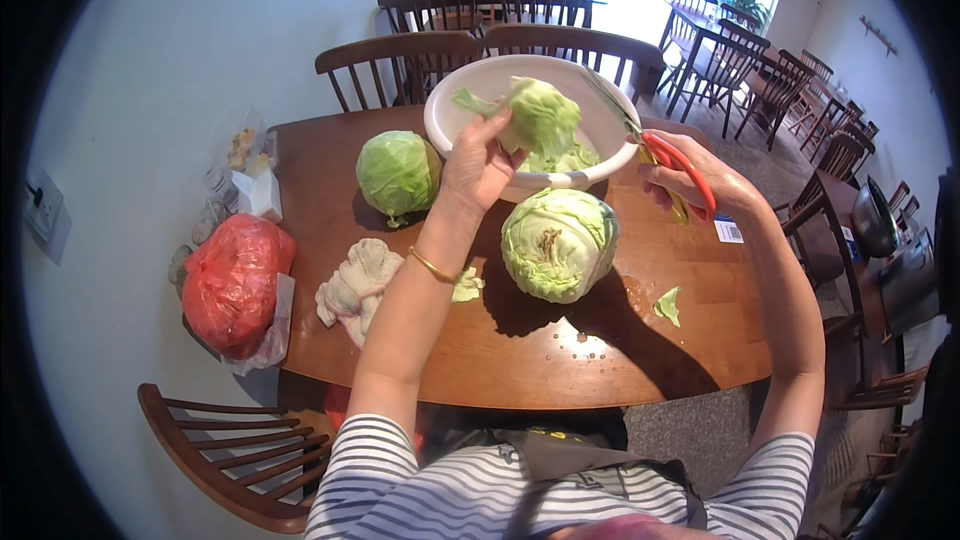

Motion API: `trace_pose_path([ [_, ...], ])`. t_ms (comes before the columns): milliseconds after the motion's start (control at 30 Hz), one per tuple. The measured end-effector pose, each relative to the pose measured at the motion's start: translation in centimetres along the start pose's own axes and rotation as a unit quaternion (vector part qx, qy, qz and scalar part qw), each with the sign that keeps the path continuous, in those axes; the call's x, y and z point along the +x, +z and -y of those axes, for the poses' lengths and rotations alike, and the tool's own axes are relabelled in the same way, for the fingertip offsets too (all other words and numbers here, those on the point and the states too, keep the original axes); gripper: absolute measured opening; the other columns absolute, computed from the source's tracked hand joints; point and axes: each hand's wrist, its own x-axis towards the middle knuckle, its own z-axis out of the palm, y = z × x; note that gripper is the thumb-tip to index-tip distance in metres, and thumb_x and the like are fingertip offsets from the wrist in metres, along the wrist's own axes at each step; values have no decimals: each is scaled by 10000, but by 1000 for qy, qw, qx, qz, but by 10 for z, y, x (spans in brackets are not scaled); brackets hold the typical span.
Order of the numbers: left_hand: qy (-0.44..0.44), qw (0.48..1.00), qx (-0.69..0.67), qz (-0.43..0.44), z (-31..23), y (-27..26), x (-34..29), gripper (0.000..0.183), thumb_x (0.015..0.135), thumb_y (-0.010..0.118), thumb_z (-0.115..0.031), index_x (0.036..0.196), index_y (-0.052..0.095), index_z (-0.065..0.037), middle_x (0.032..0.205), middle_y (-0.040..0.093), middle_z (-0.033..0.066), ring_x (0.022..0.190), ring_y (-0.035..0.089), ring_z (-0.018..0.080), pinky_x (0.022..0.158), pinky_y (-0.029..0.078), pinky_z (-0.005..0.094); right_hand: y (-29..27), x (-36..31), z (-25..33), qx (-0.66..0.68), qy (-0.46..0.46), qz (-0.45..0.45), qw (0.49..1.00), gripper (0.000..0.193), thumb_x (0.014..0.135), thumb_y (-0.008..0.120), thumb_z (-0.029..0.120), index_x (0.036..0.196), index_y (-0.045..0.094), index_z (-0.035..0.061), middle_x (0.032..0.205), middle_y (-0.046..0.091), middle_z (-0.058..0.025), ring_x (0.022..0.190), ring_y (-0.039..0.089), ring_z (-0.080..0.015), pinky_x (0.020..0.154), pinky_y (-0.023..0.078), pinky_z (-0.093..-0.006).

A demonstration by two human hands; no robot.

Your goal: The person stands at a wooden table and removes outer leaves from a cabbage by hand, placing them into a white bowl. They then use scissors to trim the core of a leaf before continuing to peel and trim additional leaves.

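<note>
My left hand (486, 155) is closed on a piece of pale green cabbage (541, 118), held up over a large white basin (455, 100). Cut cabbage pieces (568, 161) lie in the basin below it. In my right hand (700, 172) is a pair of scissors (690, 168) with red handles; the blades point up and left across the basin's right rim. A whole cabbage (558, 246) sits on the table between my arms, its browned stem end facing me. Another green cabbage (397, 175) rests left of the basin.
The wooden table (460, 360) carries a crumpled pale cloth (358, 285), partly behind my left forearm, and a loose leaf scrap (668, 306). A red plastic bag (238, 285) stands by the left wall. Chairs (400, 55) line the far side; another chair (235, 450) is near left.
</note>
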Motion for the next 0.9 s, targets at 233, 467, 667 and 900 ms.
trace_pose_path([
  [233, -9, 991, -131, -13, 0, 14, 8, 319, 913, 664, -85, 1216, 567, -108, 1181, 616, 40, 1119, 574, 193, 900, 517, 386, -1, -3, -7, -21, -81, 66, 994, 574, 925, 561, 203, 1442, 391, 20, 1090, 597, -88, 990, 549, -150, 893, 476, -302],
  [467, -32, 989, -138, -31, 8, 18, 10, 290, 928, 638, -77, 1210, 570, -96, 1172, 626, 55, 1119, 583, 201, 898, 529, 392, 8, 1, 15, -13, -80, 35, 996, 549, 908, 603, 232, 1369, 445, -19, 1009, 610, -90, 893, 579, -153, 806, 502, -305],
  [667, -55, 987, -128, -84, 6, 8, 19, 246, 940, 605, -60, 1183, 571, -63, 1153, 632, 74, 1084, 609, 212, 890, 529, 399, 18, -1, 27, -24, -7, 7, 1000, 398, 924, 643, 308, 1184, 566, 17, 722, 569, -19, 550, 553, -94, 514, 487, -254],
  [900, -84, 990, -75, -89, 10, 10, 15, 253, 925, 625, -67, 1173, 574, -73, 1140, 630, 72, 1080, 609, 220, 893, 524, 437, 21, 19, 15, 25, 8, 6, 1000, 314, 930, 639, 323, 1029, 590, 29, 671, 576, -10, 481, 542, -89, 418, 427, -237],
])
